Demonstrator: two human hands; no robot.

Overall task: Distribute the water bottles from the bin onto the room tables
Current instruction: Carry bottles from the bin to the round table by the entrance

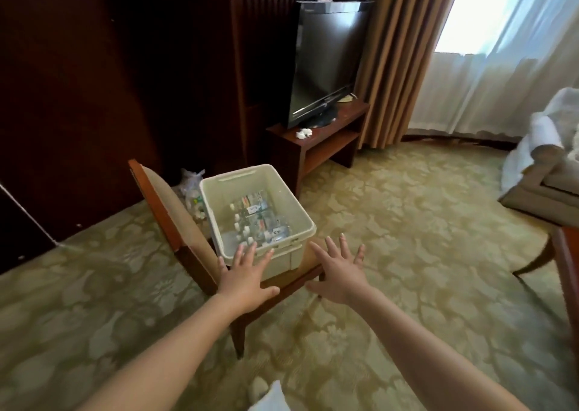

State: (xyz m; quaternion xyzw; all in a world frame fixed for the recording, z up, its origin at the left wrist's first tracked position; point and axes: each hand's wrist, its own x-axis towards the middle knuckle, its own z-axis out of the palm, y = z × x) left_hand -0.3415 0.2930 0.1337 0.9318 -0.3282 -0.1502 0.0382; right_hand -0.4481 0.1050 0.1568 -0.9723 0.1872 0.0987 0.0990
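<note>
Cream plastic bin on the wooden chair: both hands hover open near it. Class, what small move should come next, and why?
Probably reach the left hand into the cream plastic bin and grip one clear water bottle. Both hands are open and empty, the right hand beside the bin's near corner, and the bottles lie inside.
</note>
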